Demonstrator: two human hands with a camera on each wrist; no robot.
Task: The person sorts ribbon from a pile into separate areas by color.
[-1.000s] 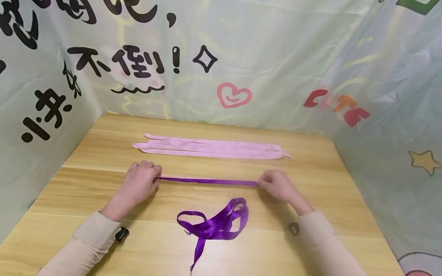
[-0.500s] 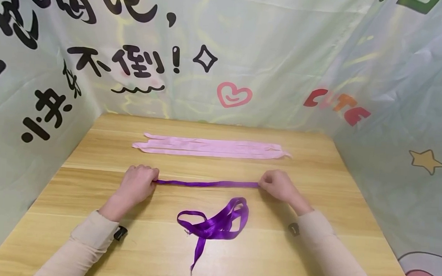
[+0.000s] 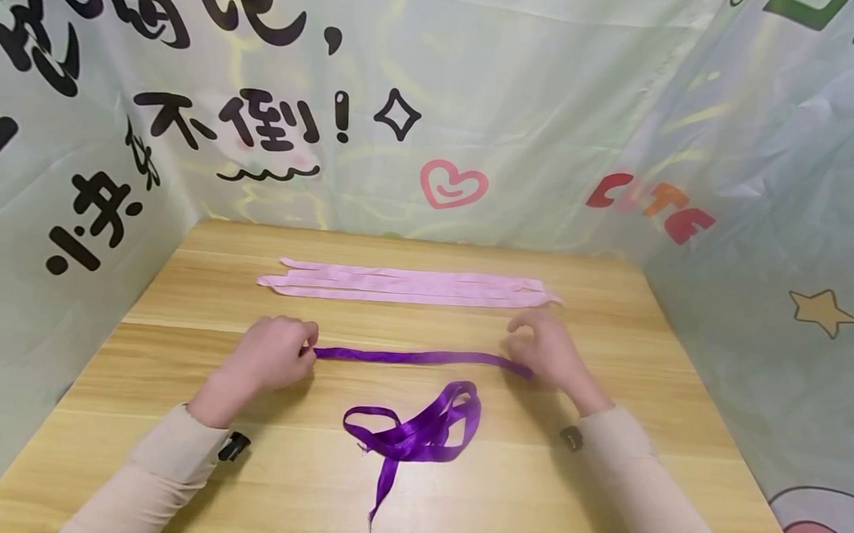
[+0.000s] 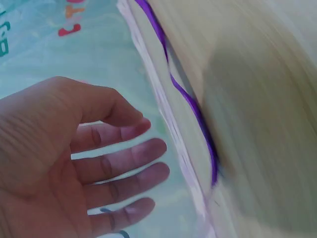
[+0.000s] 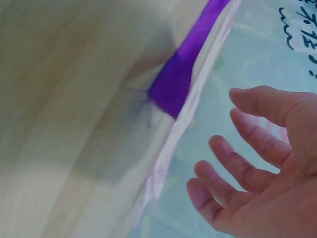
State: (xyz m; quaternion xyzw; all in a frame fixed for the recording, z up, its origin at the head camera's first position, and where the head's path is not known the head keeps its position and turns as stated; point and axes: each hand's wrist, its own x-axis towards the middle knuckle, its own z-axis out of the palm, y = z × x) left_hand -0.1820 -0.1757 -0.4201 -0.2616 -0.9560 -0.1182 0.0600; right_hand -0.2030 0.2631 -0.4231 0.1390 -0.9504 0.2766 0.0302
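A narrow purple ribbon (image 3: pixel 409 357) lies stretched sideways across the table between my two hands. Close to its left end is my left hand (image 3: pixel 273 354); in the left wrist view its fingers (image 4: pixel 136 151) are loosely bent and the ribbon (image 4: pixel 195 111) lies apart from them. Beside the other end my right hand (image 3: pixel 545 347) is raised slightly, fingers spread. The right wrist view shows that frayed ribbon end (image 5: pixel 173 87) flat on the wood, untouched. Nearer me rests a loosely looped purple ribbon (image 3: pixel 419 441) with a frayed tail.
Several pale pink ribbons (image 3: pixel 405 285) lie side by side farther back on the wooden table (image 3: pixel 597 306). A printed cloth (image 3: pixel 534 104) hangs behind the table and along both sides.
Both hands have let go of the stretched purple ribbon's ends. The right hand has lifted and opened; the ribbon's right end now droops toward me. The looped ribbon stays put.
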